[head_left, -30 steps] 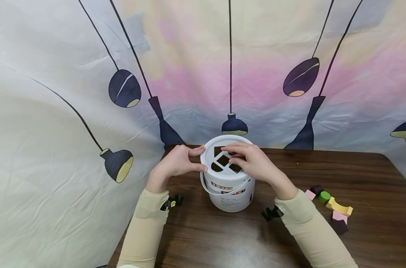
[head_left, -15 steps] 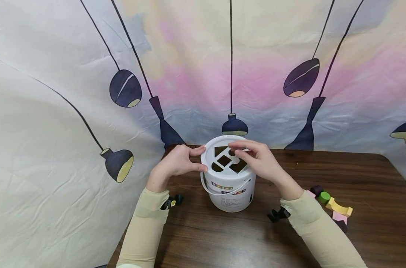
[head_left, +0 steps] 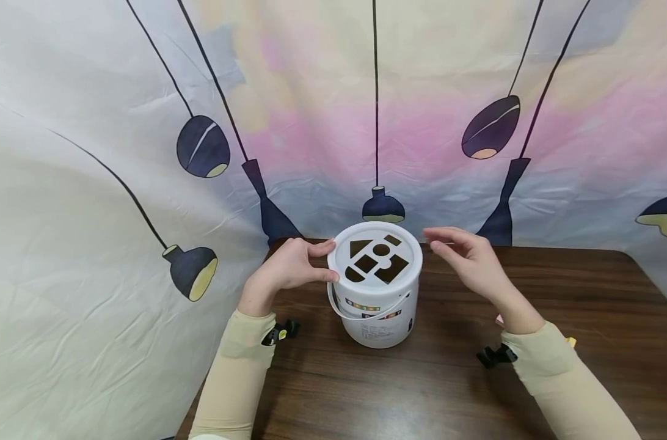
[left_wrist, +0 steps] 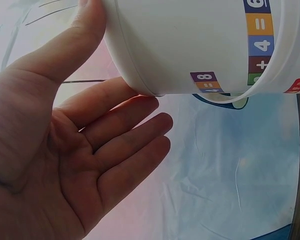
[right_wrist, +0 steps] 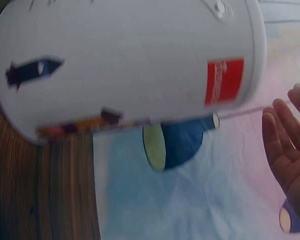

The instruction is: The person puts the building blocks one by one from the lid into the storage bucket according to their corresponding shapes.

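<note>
A white bucket stands upright on the table, its lid cut with several shaped holes. At the lid's left edge is my left hand, touching the rim with thumb and index finger. The left wrist view shows that hand's other fingers extended beside the bucket wall. My right hand hovers just right of the lid, apart from it, with nothing visible in its fingers. In the right wrist view the right hand has loosely bent fingers beyond the lid's end of the bucket.
A white carrying handle hangs down the bucket's front. Right of it, the right sleeve mostly hides the loose blocks; bits of a pink block and a yellow block show. Behind the brown table hangs a printed cloth.
My right hand has moved off the lid to the right, uncovering all the holes. Its forearm now covers most of the blocks. My left hand stays at the lid's edge and the bucket has not moved.
</note>
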